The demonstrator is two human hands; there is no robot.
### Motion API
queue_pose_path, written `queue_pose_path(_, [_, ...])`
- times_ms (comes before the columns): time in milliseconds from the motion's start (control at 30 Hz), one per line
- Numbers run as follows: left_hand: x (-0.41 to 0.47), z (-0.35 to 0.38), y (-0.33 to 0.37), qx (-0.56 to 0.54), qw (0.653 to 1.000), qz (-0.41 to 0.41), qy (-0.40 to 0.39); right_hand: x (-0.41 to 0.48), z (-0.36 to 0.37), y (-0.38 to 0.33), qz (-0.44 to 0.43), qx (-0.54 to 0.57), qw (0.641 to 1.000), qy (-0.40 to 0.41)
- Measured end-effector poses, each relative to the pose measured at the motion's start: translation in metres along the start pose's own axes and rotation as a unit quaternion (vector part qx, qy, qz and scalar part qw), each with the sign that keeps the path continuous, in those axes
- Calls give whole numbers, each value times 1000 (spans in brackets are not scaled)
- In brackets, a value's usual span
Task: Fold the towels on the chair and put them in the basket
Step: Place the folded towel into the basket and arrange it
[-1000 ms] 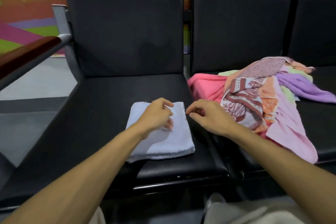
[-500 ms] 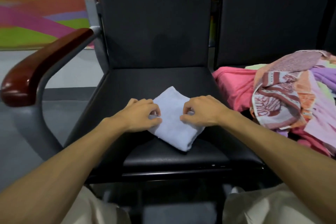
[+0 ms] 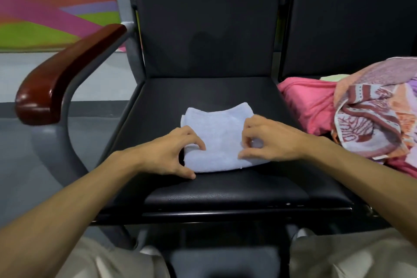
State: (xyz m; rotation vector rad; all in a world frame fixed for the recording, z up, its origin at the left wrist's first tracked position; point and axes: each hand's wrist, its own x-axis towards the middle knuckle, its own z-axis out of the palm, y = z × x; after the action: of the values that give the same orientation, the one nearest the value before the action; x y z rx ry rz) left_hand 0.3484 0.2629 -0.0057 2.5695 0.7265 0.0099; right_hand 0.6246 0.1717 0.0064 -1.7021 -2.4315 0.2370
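Observation:
A folded light blue towel [image 3: 216, 135] lies flat on the black chair seat [image 3: 203, 90]. My left hand [image 3: 167, 156] curls around its near left corner, fingers on top and thumb along the front edge. My right hand [image 3: 273, 140] sits on the towel's right side with curled fingers, thumb and forefinger pinching the cloth. On the neighbouring seat to the right lies a heap of unfolded towels: a pink one [image 3: 309, 101] and a patterned red-and-white one [image 3: 370, 126] on top. No basket is in view.
A dark red wooden armrest [image 3: 67, 70] on a grey frame stands to the left of the seat. The black backrest [image 3: 207, 18] rises behind the towel. My knees in light trousers [image 3: 352, 253] are at the bottom edge. Grey floor lies to the left.
The blue towel has been turned from lying diagonally to square with the seat front. Both hands moved with it and stay at its left and right sides.

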Motion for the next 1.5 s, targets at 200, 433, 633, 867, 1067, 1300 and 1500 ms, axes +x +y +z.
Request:
queue_pose_path(200, [5,14,1,25,993,31,108,-21,5,16,41,54,995,-72])
queue_pose_path(433, [9,11,16,-95,978,-44,182,-21,0,19,60,11,998,29])
queue_pose_path(633, [5,5,21,-165,950,-128,231,-22,-10,0,103,97,988,54])
queue_pose_path(867, [11,1,20,-190,915,-233,270,-18,-6,-14,166,272,942,104])
queue_pose_path(1067, [33,-2,9,-121,908,-319,241,1,2,-4,277,281,918,42])
queue_pose_path(1300, [47,-12,10,-23,904,-425,37,15,-2,17,282,246,927,3])
queue_pose_path(1500, [42,-20,14,-312,885,-326,112,18,-13,14,239,225,940,-96])
